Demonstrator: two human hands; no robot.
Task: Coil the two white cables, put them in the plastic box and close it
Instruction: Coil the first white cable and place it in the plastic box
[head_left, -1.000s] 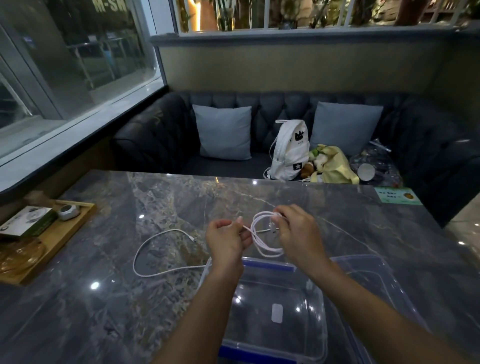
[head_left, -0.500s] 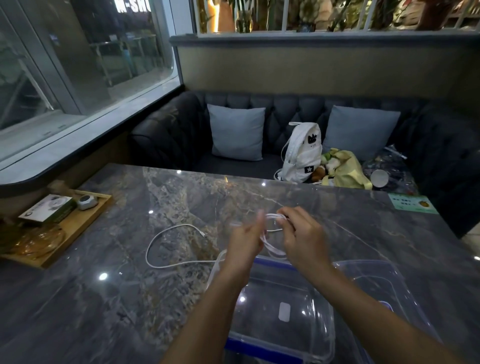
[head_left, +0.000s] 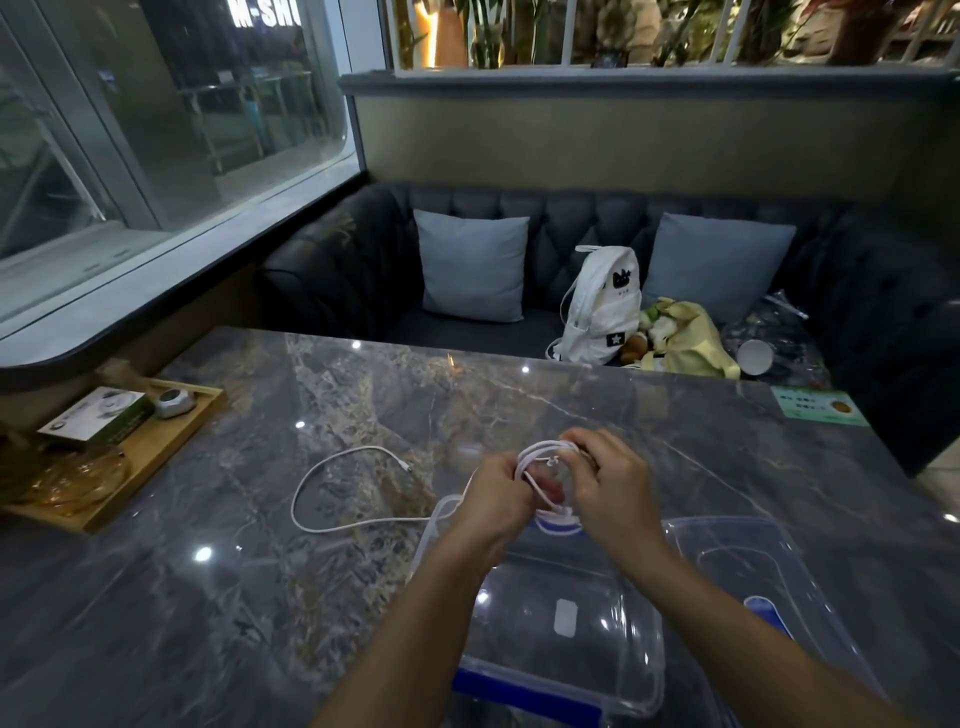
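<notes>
Both hands hold a small coil of white cable (head_left: 540, 457) above the far rim of the clear plastic box (head_left: 639, 670). My right hand (head_left: 613, 488) grips the coil's loops on the right. My left hand (head_left: 498, 493) pinches the strand on the left side of the coil. A loose white cable (head_left: 322, 478) lies in a wide loop on the marble table (head_left: 260, 597) to the left, running towards my left hand; whether it is the same cable as the coil I cannot tell. The box's clear lid (head_left: 769, 577) with a blue clip lies to the box's right.
A wooden tray (head_left: 150, 457) with a small carton and a glass dish sits at the table's left edge. A green card (head_left: 818, 408) lies at the far right. Behind the table a dark sofa holds two cushions, a white backpack (head_left: 602, 306) and a yellow bag.
My left hand has moved right, closing up to my right hand at the coil. The camera view has shifted, so everything appears further right in the frame.
</notes>
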